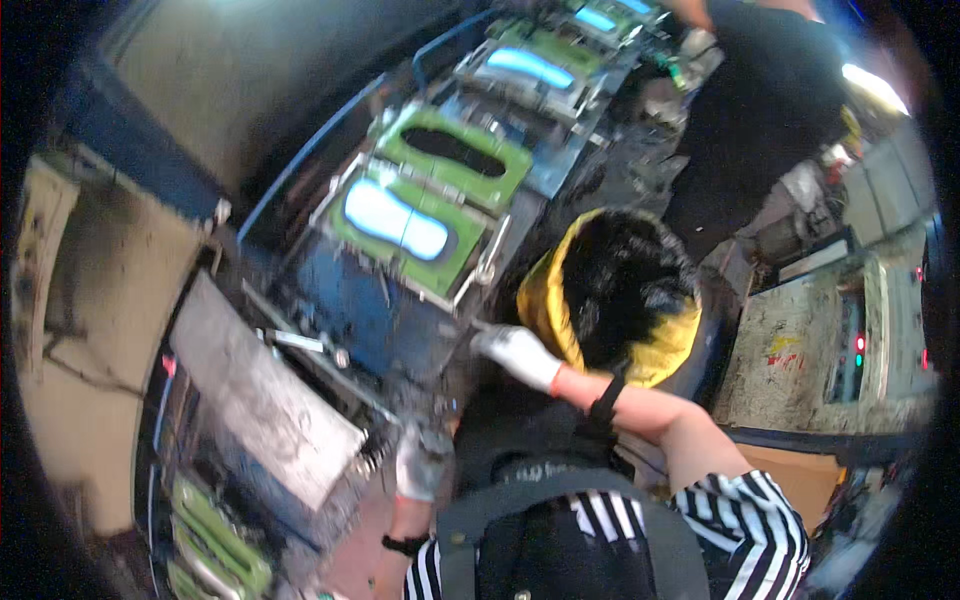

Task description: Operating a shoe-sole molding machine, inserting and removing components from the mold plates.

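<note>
My right hand [515,356], in a white glove, reaches out near the middle, beside a yellow-rimmed container [545,300]. Its fingers look pinched together; a small dark tip pokes out past them, too blurred to name. My left hand [420,465], gloved in white with greyish fingers, is low at the edge of the machine, and blur hides what its fingers do. Ahead of both lies an opened green mould [410,265] with two sole-shaped halves: the nearer holds a bright white-blue sole shape [395,218], the farther a dark cavity [455,150]. Neither hand touches it.
Black glossy material [625,285] fills the container. More green moulds [550,50] line the bench beyond, another [215,535] sits lower left. A grey metal plate [265,400] slants at left. A co-worker in black [760,110] stands far right, near a worn control cabinet [790,350].
</note>
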### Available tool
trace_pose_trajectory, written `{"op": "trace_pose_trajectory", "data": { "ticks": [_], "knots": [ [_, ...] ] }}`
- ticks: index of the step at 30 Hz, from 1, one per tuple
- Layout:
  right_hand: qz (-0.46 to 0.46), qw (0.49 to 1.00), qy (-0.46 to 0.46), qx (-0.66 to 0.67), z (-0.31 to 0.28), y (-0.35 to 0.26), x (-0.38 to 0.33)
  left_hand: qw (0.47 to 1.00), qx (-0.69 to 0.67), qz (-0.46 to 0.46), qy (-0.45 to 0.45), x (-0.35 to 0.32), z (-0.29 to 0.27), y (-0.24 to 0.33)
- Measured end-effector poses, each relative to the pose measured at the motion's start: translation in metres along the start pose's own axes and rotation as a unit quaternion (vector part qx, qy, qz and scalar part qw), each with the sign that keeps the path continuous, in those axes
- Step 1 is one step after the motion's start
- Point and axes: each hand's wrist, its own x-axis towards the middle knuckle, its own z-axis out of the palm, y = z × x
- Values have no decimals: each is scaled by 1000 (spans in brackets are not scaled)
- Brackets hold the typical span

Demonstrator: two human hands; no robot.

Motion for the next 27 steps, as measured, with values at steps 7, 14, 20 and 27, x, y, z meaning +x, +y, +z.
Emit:
{"op": "trace_pose_trajectory", "data": {
  "ticks": [7,14,20,27],
  "knots": [
    [435,726,92,525,3,104,-17,986,110,-60,106,-7,19,-41],
    [458,722,-130,503,55,171,32,970,64,29,234,145,75,-82],
    [452,643,-266,559,97,157,60,992,-126,-1,26,229,69,-87],
    [515,493,-231,662,112,142,60,964,-146,-7,220,245,73,-92]
  ]
}}
